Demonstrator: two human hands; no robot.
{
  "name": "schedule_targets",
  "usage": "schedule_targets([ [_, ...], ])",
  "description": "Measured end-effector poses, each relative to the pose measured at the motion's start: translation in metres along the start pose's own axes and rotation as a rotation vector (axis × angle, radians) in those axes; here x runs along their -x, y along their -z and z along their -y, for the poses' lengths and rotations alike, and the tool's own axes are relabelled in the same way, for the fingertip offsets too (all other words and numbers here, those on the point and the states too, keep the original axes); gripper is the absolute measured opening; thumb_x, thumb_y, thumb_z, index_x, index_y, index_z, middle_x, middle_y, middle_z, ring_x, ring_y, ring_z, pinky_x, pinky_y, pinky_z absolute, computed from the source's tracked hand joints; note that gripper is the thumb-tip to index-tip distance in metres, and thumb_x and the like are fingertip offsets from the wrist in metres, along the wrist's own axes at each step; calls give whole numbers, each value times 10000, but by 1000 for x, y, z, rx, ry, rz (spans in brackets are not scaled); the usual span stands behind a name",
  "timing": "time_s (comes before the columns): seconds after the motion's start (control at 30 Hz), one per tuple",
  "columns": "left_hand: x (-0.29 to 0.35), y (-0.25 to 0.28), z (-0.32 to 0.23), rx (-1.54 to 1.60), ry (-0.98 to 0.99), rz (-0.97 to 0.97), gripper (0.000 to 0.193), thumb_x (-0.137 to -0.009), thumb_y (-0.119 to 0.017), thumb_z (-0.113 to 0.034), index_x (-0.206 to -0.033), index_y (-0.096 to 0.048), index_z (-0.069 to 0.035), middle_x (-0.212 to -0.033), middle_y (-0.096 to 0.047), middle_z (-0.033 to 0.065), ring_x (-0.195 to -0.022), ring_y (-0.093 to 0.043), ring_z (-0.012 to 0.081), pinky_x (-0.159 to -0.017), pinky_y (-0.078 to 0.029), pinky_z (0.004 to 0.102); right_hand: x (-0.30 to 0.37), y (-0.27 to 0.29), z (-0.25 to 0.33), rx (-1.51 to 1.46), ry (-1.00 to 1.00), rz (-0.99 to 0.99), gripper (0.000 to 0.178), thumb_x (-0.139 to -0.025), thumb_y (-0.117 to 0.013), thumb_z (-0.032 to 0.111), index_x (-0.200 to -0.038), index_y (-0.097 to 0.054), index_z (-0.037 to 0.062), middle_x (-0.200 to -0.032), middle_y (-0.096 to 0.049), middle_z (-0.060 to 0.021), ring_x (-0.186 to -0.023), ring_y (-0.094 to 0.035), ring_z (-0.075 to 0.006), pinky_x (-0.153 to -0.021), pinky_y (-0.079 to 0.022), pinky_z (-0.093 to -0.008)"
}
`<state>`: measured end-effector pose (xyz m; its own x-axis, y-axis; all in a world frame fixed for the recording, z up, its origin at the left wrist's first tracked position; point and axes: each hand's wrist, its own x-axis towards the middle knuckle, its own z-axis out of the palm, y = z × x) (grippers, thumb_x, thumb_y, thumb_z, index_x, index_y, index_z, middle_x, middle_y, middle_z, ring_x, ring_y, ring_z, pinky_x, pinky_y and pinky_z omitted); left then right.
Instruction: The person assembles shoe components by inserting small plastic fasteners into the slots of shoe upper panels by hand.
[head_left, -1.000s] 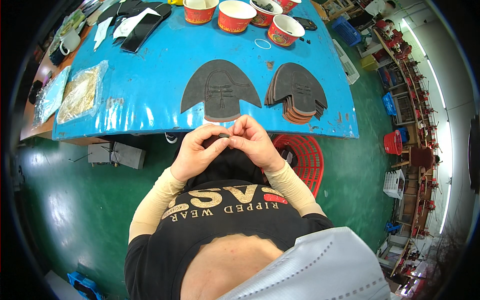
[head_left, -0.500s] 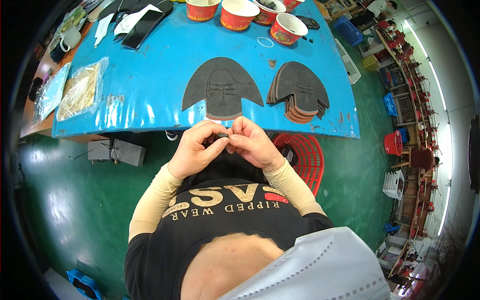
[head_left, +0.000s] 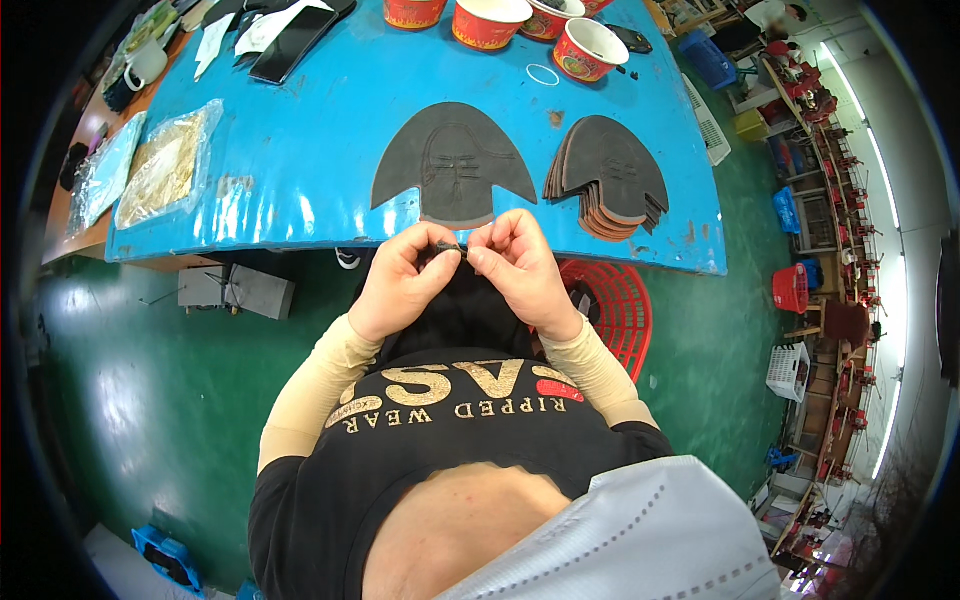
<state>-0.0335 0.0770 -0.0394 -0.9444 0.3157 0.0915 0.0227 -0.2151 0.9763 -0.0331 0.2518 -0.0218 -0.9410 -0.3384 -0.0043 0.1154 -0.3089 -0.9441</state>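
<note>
Just off the near table edge, my left hand (head_left: 402, 285) pinches a small dark piece (head_left: 448, 247) between thumb and forefinger. The thumb and forefinger of my right hand (head_left: 525, 275) close on the other end of that piece. The piece is too small to name. Beyond my hands, a black, dome-shaped leather-like panel (head_left: 455, 165) with notched lower corners lies flat on the blue table (head_left: 300, 160). Thin cord-like lines and a small knot pattern show on its face. To its right sits a stack of similar panels (head_left: 615, 170) with brown edges.
Red paper bowls (head_left: 590, 52) stand at the far side, near a white ring (head_left: 543, 75). A phone (head_left: 293, 45) lies far left. Plastic bags (head_left: 170, 165) rest at the left end. Below the table edge on the right is a red basket (head_left: 630, 320).
My right hand has pulled slightly away from the left, so the fingertips are a little further apart. The small dark piece stays between them. The view has shifted slightly.
</note>
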Motion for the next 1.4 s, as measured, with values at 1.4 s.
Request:
schedule_targets([
  [1.4,-19,27,20,-1025,-533,-10,169,-737,-640,-61,-857,-526,-27,-1088,-610,94,-803,-543,265,-763,-445,372,-103,33,-14,1350,497,10,186,-777,-635,54,-859,-468,48,-746,-590,-109,-723,-598,-315,-610,-477,-399],
])
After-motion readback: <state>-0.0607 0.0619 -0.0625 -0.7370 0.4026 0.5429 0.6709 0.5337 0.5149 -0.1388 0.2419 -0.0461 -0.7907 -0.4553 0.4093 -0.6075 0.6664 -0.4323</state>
